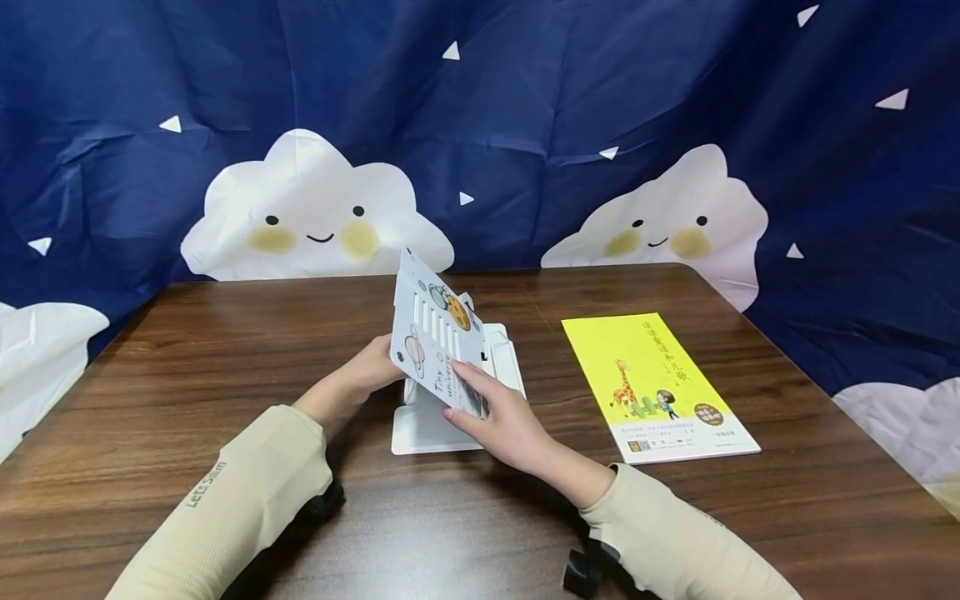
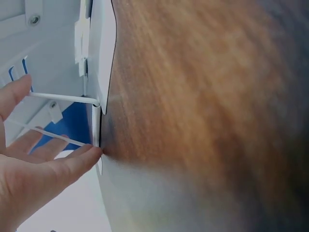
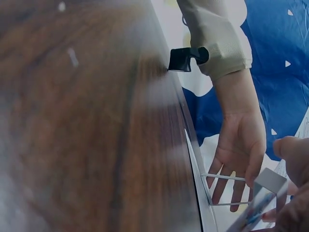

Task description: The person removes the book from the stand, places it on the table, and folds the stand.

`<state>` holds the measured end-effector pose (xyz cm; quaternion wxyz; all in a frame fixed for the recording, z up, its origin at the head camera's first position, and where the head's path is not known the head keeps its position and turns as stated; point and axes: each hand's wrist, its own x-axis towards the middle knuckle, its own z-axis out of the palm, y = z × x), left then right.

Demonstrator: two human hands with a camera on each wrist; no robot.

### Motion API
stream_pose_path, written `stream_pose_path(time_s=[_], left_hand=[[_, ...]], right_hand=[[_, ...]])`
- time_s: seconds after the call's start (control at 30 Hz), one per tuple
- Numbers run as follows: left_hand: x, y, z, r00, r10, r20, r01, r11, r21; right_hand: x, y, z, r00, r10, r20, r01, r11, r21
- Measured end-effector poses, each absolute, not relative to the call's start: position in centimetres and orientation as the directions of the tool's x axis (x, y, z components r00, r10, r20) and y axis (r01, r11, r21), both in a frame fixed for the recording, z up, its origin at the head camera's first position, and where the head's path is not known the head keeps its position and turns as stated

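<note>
A white book stand [image 1: 431, 429] stands mid-table, its tilted panel [image 1: 408, 312] printed with planets and "Tiny universe". My right hand [image 1: 510, 425] grips the panel's near right edge, with fingers across the printed front. Behind the panel reaches my left hand [image 1: 378, 364], partly hidden in the head view. In the left wrist view, that left hand [image 2: 43, 179] has its fingers fairly straight at the white wire support [image 2: 63, 98], fingertips touching its lower end by the base. The right wrist view shows the wire bars crossing in front of the left fingers.
A yellow book [image 1: 596, 350] with a giraffe on its cover lies flat to the right of the stand. The dark wooden table [image 1: 247, 358] ends at a blue cloth backdrop [image 1: 495, 83] with smiling clouds.
</note>
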<state>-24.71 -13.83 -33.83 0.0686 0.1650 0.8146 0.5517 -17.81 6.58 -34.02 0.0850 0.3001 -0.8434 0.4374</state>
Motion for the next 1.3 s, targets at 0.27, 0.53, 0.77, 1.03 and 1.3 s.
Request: stream_pose_path(time_s=[0.27,0.53,0.77,1.03,1.3], left_hand=[[-24.8,-13.6,-33.8,-0.939,0.343,0.043,0.166,0.338,0.927],[-24.8,-13.5,-33.6,-0.932,0.361,0.016,0.136,0.308,0.942],[-24.6,-13.5,-33.5,-0.932,0.362,0.016,0.139,0.315,0.939],[-24.6,-13.6,-33.5,-0.931,0.365,0.019,0.143,0.317,0.937],[-24.7,-13.5,-33.6,-0.930,0.368,0.010,0.145,0.341,0.929]], right_hand=[[-17.5,6.7,-34.2,-0.823,-0.408,0.395,-0.554,0.420,-0.719],[-17.5,7.0,-34.5,-0.825,-0.384,0.415,-0.551,0.387,-0.739],[-17.5,7.4,-34.7,-0.830,-0.353,0.432,-0.547,0.363,-0.755],[-17.2,7.6,-34.4,-0.819,-0.339,0.464,-0.565,0.329,-0.757],[-17.5,7.8,-35.0,-0.820,-0.318,0.476,-0.565,0.322,-0.760]])
